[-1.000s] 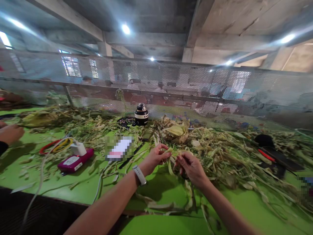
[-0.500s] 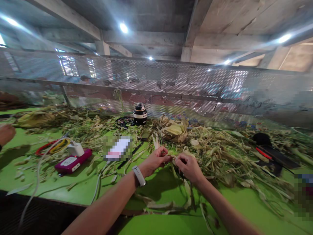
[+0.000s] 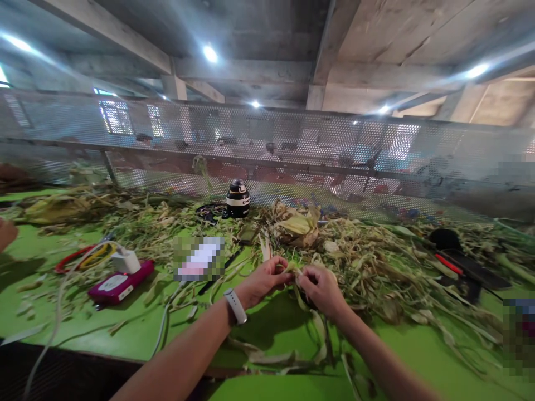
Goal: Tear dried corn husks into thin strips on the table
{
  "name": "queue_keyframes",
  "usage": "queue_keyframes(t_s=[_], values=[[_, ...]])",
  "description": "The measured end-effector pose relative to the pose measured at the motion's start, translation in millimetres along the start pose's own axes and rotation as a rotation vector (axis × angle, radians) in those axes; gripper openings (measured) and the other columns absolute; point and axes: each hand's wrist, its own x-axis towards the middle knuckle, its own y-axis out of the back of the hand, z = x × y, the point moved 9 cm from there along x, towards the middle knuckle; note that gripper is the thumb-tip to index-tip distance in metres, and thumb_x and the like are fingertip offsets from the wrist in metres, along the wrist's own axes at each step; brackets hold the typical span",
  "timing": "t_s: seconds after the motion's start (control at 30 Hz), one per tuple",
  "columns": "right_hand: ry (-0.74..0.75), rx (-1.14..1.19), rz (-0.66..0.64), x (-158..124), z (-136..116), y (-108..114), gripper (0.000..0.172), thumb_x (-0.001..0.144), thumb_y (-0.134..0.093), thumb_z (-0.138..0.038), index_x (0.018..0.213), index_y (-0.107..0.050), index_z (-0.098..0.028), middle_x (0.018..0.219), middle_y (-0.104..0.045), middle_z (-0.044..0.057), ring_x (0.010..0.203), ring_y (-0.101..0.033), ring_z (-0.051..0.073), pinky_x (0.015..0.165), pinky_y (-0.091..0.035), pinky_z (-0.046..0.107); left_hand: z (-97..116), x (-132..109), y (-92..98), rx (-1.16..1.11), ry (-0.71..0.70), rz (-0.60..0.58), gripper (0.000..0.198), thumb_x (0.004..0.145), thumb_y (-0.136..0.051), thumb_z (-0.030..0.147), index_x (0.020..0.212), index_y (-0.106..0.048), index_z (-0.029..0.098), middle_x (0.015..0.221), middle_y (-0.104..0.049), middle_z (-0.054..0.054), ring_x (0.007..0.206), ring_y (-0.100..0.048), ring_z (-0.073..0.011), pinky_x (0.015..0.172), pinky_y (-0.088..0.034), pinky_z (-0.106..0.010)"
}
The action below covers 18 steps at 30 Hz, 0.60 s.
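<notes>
Both hands are close together over the green table (image 3: 267, 328), in the middle of the head view. My left hand (image 3: 266, 282), with a grey-white watch band on its wrist, pinches a pale yellow-green dried leaf strip (image 3: 294, 269) between thumb and fingertips. A short way to the right, my right hand (image 3: 321, 287) pinches the same strip, fingers curled inward. Loose ends (image 3: 320, 329) dangle below the fingers toward the table edge. Behind the hands lies a bundle of yellowish dried husk-like leaves (image 3: 301, 225).
Heaped dried leaves (image 3: 376, 264) spread to the right. A black bottle (image 3: 238, 200) stands before the perforated metal screen (image 3: 267, 133). Leftward lie a blurred phone (image 3: 200, 259), a magenta power strip (image 3: 121, 283) with a white charger, and a cable. Another person's hand (image 3: 5, 233) shows at the left edge.
The view has shifted slightly. Both of my hands keep their pinch on the leaf strip, with only small finger movement. The other person's hand has moved farther out at the left edge.
</notes>
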Motion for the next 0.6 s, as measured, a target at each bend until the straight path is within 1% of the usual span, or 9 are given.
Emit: queue_keyframes(t_s=[0.17,0.3,0.43,0.6], values=[[0.018,0.015,0.006,-1,-2,-2,0.027,0.078,-0.045,-0.038,0.058,-0.046,-0.019,0.046,-0.038,-0.005,0.043,-0.036,0.009,0.043,-0.027,0.021,-3,2,3.3,-0.046,0.005,-0.002,0.051,0.051,-0.081,0.034,0.083,-0.044,0.019,0.064,-0.056,0.006,0.055,-0.052,-0.0058,0.051,-0.033,-0.017],[0.008,0.063,0.026,-1,2,-1,0.029,0.080,-0.045,-0.042,0.063,-0.048,-0.019,0.048,-0.042,-0.004,0.043,-0.040,0.010,0.042,-0.029,0.021,-4,2,7.2,-0.061,0.014,0.021,0.052,0.048,-0.082,0.033,0.080,-0.045,0.019,0.062,-0.058,0.004,0.056,-0.054,-0.0072,0.050,-0.033,-0.016],[-0.011,0.126,0.024,-1,8,-2,0.027,0.082,-0.045,-0.044,0.073,-0.048,-0.019,0.053,-0.049,-0.003,0.044,-0.043,0.011,0.042,-0.031,0.021,-5,3,8.1,-0.103,0.036,0.023,0.048,0.048,-0.083,0.029,0.078,-0.047,0.018,0.065,-0.061,0.002,0.057,-0.056,-0.0078,0.049,-0.034,-0.016],[0.003,0.168,0.051,-2,6,1,0.028,0.082,-0.046,-0.045,0.073,-0.049,-0.019,0.051,-0.047,-0.004,0.043,-0.040,0.010,0.041,-0.030,0.020,-9,3,6.9,-0.190,0.115,0.013,0.038,0.050,-0.082,0.022,0.072,-0.051,0.016,0.059,-0.061,0.002,0.050,-0.054,-0.0064,0.044,-0.034,-0.015]])
